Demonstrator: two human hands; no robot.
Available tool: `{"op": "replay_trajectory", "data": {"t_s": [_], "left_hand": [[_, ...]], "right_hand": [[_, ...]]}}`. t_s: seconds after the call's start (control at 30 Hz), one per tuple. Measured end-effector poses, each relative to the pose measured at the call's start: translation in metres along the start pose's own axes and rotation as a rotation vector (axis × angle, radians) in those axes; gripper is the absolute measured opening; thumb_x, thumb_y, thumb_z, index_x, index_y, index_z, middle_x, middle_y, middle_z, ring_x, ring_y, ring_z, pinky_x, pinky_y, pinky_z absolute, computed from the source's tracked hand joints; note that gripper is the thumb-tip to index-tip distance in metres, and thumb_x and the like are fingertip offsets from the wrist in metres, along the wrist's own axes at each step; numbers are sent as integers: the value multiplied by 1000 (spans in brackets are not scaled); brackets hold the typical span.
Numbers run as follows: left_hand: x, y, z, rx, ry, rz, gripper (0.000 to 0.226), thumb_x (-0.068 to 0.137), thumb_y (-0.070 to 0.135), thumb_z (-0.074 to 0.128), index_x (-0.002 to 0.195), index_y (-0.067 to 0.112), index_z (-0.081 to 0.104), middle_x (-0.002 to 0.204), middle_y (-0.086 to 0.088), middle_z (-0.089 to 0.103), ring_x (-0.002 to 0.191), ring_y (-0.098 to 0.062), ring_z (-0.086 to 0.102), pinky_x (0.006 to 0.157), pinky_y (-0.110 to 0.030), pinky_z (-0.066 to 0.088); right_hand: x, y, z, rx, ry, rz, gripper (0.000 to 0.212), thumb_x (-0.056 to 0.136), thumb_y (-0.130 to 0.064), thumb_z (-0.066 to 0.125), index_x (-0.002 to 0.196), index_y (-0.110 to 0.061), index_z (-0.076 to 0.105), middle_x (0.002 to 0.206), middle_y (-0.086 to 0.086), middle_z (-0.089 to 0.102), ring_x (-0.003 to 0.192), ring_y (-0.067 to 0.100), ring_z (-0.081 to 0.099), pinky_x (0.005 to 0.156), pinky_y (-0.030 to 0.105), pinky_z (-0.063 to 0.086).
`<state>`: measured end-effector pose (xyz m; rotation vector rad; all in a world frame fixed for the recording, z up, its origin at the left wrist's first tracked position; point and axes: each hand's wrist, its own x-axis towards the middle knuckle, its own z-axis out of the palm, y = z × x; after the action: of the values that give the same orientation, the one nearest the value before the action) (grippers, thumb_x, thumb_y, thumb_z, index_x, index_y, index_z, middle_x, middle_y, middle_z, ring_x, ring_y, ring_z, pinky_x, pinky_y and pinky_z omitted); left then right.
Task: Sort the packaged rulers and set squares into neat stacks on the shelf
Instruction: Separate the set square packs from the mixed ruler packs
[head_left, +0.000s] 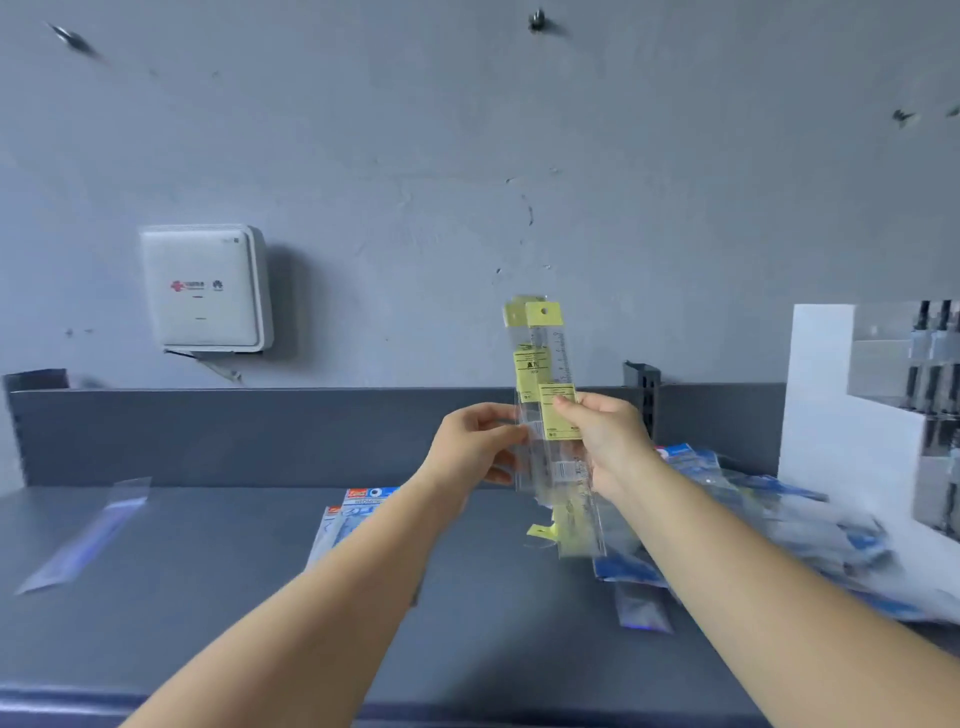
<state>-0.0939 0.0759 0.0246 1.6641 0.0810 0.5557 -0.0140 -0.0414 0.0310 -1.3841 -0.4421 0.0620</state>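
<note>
Two bare forearms reach up from the near edge of the frame, and at their ends both hands hold a small bunch of packaged rulers (545, 415) upright above the shelf (260, 571). The left hand (470, 447) pinches the clear sleeve's edge between thumb and fingers (511, 434); the right hand (605, 441) has its fingers curled round the other edge, thumb pressed on the yellow label. The packs are fanned, one header peeping out behind another, so the step seems to be squaring them: it would go best by loosening one grip, tapping the lower ends level, then laying the bunch flat in its own spot. The slick sleeves may slide apart if the pinch slackens. Below the right fingers lies a loose heap of blue-printed packets (779, 509); below the left fingers, a couple of red-and-blue headed packs (358, 506); far out to the left, a single long clear pack (88, 535). The shelf is dark grey with a low back rail, against a grey wall bearing a white router box (202, 288); a white display stand (852, 415) stands beyond the right fingers.
</note>
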Motion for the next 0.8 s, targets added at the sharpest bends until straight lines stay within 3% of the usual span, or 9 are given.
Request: {"op": "replay_trajectory", "data": {"t_s": [0.13,0.23,0.33,0.4,0.47,0.53,0.63,0.8], "left_hand": [[-15,-3,-59,9,90,-20,7,89,13,61,91,16,67,70,4,66,52,-11,59,46,-19,48],[-27,-3,-107,-1,154,-31,7,90,10,60,90,13,66,73,-2,65,50,-11,61,44,-20,48],[-40,-1,-159,37,225,-50,7,90,9,60,90,13,65,73,-3,63,46,-9,61,43,-20,48],[-49,-1,-199,85,280,-66,7,90,9,60,90,13,65,74,-2,63,47,-9,62,44,-20,49],[-60,-2,-239,121,336,-97,6,89,9,61,89,13,65,73,-2,64,47,-9,63,47,-21,50],[-74,-4,-276,158,383,-131,6,89,9,61,88,13,65,73,-4,65,47,-11,63,48,-23,53],[-91,-9,-329,212,449,-168,5,88,8,61,88,12,64,73,-5,66,46,-12,64,47,-25,55],[-108,-25,-406,284,504,-260,3,89,7,60,89,9,62,76,-7,64,57,-19,62,45,-24,55]], "right_hand": [[-8,5,52,72,-56,29,7,88,-12,63,81,-13,66,79,-1,66,74,13,61,71,27,50],[-13,9,93,138,-94,88,8,87,-10,63,80,-11,65,81,5,66,72,18,62,72,34,53],[-17,16,136,145,-125,139,3,85,-11,66,83,-9,65,93,11,67,84,24,64,85,42,52],[-21,21,166,138,-137,169,20,80,-15,71,98,-7,67,111,14,66,107,30,60,98,50,45],[-27,26,198,126,-177,200,40,77,-17,74,114,-6,63,120,14,62,114,32,57,102,53,41],[-40,28,232,123,-217,227,38,80,-13,71,115,-3,61,113,13,64,99,29,63,99,49,45],[-56,30,284,116,-274,232,25,84,-8,66,108,-5,61,94,9,65,73,20,61,82,39,52],[-76,45,362,50,-287,255,18,83,-7,67,100,-4,62,96,11,65,80,23,60,89,43,53]]}}
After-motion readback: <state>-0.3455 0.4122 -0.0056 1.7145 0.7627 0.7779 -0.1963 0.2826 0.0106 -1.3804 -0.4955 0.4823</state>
